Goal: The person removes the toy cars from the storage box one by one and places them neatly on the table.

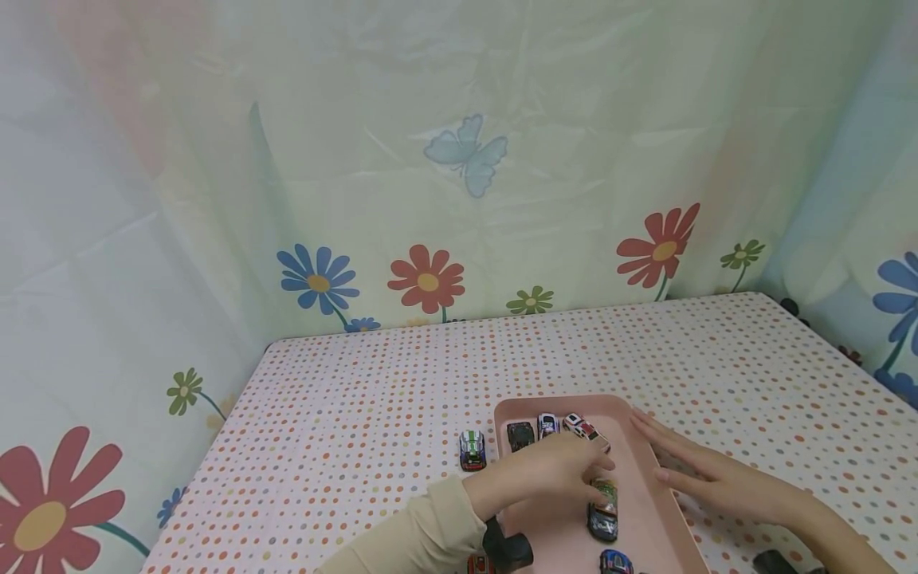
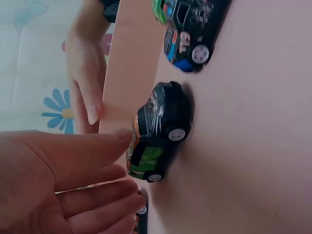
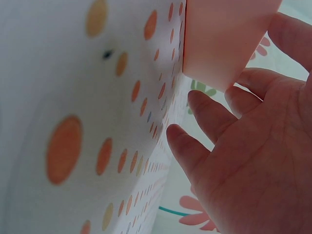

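My left hand point(image 1: 552, 472) reaches into a pink tray point(image 1: 649, 486), thumb and fingertips pinching a green-and-black toy car point(image 1: 604, 522). In the left wrist view that toy car point(image 2: 163, 114) is low over the tray floor, its dark end pointing away from the fingers, and the thumb lies against its top. My right hand point(image 1: 724, 478) is at the tray's right side with fingers extended along the rim. From the right wrist, the hand point(image 3: 258, 141) shows spread fingers, some right at the tray's outer wall point(image 3: 219, 44).
Inside the tray are a black car point(image 1: 519, 435), a white-and-purple car point(image 1: 548, 424), a white-and-red car point(image 1: 584, 429) and a blue car point(image 1: 615, 561). A green-striped car point(image 1: 472, 450) stands left of the tray on the dotted tablecloth point(image 1: 358, 430). A red car point(image 1: 480, 564) is partly hidden near the left sleeve.
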`<state>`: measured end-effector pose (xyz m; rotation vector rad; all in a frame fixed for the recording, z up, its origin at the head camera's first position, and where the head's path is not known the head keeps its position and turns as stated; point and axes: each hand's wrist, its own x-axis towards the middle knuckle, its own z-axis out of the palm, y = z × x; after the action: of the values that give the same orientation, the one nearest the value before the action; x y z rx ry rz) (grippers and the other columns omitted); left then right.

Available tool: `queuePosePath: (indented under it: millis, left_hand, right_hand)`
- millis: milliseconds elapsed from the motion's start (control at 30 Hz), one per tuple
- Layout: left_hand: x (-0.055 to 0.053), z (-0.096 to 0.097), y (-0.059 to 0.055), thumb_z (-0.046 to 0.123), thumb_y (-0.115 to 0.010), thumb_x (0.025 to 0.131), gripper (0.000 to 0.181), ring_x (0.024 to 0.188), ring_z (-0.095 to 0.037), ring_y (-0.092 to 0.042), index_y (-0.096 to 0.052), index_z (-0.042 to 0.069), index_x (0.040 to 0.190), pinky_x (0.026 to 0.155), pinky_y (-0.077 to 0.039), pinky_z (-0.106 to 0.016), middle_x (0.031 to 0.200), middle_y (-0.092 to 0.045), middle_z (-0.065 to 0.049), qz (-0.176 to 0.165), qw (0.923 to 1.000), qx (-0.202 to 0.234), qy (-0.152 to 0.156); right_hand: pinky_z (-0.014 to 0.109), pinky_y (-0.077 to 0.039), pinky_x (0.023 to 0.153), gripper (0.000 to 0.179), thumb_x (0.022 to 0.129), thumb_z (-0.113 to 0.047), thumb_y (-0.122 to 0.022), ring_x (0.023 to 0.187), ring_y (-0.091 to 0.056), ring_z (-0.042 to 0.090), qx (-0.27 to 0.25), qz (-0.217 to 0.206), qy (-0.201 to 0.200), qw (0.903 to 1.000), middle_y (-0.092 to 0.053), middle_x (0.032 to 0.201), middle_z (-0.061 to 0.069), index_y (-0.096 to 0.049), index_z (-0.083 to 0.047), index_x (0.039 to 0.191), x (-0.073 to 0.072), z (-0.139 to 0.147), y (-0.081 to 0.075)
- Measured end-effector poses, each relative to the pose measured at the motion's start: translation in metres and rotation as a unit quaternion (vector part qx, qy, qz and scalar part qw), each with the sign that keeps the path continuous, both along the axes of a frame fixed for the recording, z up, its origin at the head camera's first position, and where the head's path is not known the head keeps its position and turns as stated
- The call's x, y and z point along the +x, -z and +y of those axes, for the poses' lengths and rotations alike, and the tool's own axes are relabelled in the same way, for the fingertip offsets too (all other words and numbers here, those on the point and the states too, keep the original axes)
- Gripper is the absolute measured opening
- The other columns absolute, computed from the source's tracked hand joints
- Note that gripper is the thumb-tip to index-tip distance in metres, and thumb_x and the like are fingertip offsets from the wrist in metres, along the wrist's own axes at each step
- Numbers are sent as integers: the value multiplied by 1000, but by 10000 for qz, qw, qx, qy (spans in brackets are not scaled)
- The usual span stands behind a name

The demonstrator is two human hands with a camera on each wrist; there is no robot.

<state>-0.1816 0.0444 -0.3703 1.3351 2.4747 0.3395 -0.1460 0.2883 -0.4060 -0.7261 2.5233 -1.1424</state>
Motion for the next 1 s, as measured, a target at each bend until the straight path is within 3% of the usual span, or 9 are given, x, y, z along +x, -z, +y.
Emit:
queuePosePath:
  millis: [100, 267, 367, 500, 600, 733, 833, 1000]
  left_hand:
    - [2, 1, 2, 33, -70, 84, 41, 81, 5, -53, -64, 16, 120, 70, -37, -9, 96, -63, 14, 218, 9995, -202, -67]
    - [4, 5, 2, 37, -71, 83, 41, 87, 5, -54, -65, 18, 119, 75, -38, -10, 102, -63, 15, 167, 9987, -483, -43]
    - [5, 8, 2, 39, -71, 82, 36, 80, 3, -54, -67, 18, 111, 69, -39, -11, 94, -61, 16, 238, 9969, -744, -22]
    - [7, 9, 4, 41, -72, 81, 32, 69, 2, -50, -67, 19, 104, 61, -37, -12, 83, -56, 16, 370, 9957, -854, 3]
    - [7, 9, 4, 40, -71, 82, 37, 80, 5, -53, -66, 18, 111, 70, -38, -10, 95, -60, 16, 357, 9962, -788, -9]
    - [7, 7, 4, 38, -71, 83, 38, 87, 4, -54, -66, 17, 114, 75, -39, -10, 101, -62, 14, 204, 9977, -649, -38]
    - [8, 7, 4, 37, -72, 82, 35, 79, 5, -53, -66, 17, 111, 69, -38, -10, 94, -61, 15, 177, 9982, -568, -22]
    - [10, 5, 3, 35, -76, 79, 32, 69, 3, -48, -65, 19, 105, 61, -37, -11, 83, -56, 15, 288, 9990, -336, -44]
  right_hand:
    - [69, -27, 87, 61, 100, -25, -46, 118, -1, -26, 39, -5, -4, 10000, -4, 151, 21, -13, -19, 151, 0, 0, 0]
    - [69, -26, 87, 62, 100, -25, -46, 117, -2, -26, 26, -18, 15, 10000, -4, 151, 20, -13, -18, 151, -1, 0, 0]
    - [71, -24, 88, 62, 100, -25, -47, 116, -2, -26, -36, -74, 25, 10000, -4, 151, 19, -14, -18, 151, -1, 0, 0]
    - [52, -35, 94, 61, 100, -26, -46, 119, -3, -25, 143, 73, 20, 9999, -6, 152, 17, -14, -20, 151, -1, 1, 0]
    - [36, -39, 92, 61, 100, -26, -46, 120, -3, -23, 253, 180, -3, 9995, -7, 152, 16, -13, -21, 151, -2, 2, 0]
    - [54, -35, 93, 61, 100, -24, -45, 119, -2, -24, 119, 81, -35, 9999, -5, 152, 18, -12, -20, 151, -2, 1, 0]
    - [69, -27, 87, 62, 100, -24, -46, 117, -2, -26, -9, -51, -3, 10000, -3, 152, 19, -12, -19, 151, -1, 0, 0]
    - [73, -22, 86, 61, 100, -24, -46, 114, -4, -28, -102, -222, 80, 9997, -3, 151, 20, -13, -19, 151, 1, -1, 0]
